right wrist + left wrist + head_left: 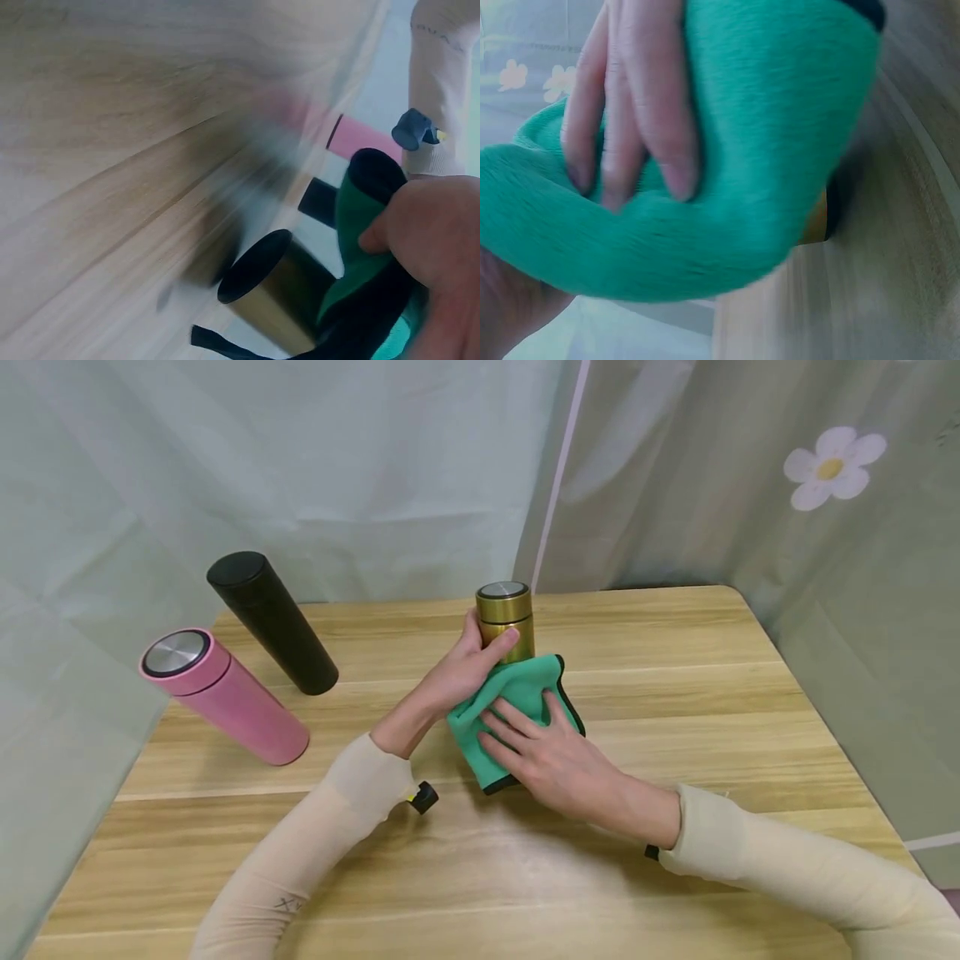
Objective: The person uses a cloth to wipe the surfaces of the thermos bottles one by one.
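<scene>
Looking at three bottles on a wooden counter [720,693], all with the lids on; contents hidden, so can't say anything about the insides; pink bottle [240,703] over on the left, standing upright, with a shiny silver disc set into the top; black bottle [273,622] just behind, also upright, near the pink one but not touching, with a plain black top; gold bottle [517,612] around the middle of the counter, caught between both hands, with a silver disc and dark ring on the lid, same sort of deal as the pink one.

As for the fingers: left hand [467,667] wrapped round the gold bottle, clamped on the upper part, thumb across the near side right below the lid seam; right hand [566,768] lower down, fingers spread apart and laid on a green cloth [528,681] with black edging; cloth draped over the lower body of the gold bottle, sandwiched between bottle and fingers, with fingertips sinking into the fuzzy side in the left wrist view; dark base of the gold bottle poking out past the cloth in the right wrist view; can't tell for sure about contact with the counter.

Pale sleeves [300,852] on both arms, plus a small black gadget [425,797] at the left cuff; pale curtain [375,468] behind the counter, with a white flower [834,468] on the right side.
</scene>
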### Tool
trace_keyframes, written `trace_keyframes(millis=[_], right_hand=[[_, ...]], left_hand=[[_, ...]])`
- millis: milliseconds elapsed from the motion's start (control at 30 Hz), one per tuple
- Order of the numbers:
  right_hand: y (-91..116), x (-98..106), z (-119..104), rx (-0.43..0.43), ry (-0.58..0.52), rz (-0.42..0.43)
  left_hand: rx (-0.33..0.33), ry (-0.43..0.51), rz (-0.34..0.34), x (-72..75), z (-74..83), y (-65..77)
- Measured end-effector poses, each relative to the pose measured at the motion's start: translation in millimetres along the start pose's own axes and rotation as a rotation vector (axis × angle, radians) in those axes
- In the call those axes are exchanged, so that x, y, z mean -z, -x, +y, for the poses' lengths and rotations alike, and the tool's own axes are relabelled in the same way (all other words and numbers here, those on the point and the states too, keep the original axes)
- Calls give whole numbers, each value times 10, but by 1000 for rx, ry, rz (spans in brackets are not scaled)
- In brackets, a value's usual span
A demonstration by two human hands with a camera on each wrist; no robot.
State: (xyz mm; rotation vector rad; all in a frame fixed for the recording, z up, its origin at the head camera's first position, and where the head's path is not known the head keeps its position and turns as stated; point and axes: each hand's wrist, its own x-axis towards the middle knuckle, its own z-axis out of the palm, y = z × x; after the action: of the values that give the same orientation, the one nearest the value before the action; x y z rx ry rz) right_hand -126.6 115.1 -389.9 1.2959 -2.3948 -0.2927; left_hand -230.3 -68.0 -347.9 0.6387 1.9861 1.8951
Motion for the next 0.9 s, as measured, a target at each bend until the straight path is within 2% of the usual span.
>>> trace_keyframes(millis=[200, 367, 533, 767, 900], right_hand=[[0, 0, -64, 30, 26, -59], [6, -8, -123, 39, 20, -94], [29, -24, -176, 50, -15, -124], [83, -62, -203, 33, -150, -206], [111, -68, -181, 11, -297, -300]], left_hand=[[-8, 47, 2, -19, 5, -6], [0, 15, 11, -25, -4, -13], [28, 27, 33, -36, -2, -15], [30, 9, 50, -53, 12, -19], [36, -16, 53, -54, 17, -35]])
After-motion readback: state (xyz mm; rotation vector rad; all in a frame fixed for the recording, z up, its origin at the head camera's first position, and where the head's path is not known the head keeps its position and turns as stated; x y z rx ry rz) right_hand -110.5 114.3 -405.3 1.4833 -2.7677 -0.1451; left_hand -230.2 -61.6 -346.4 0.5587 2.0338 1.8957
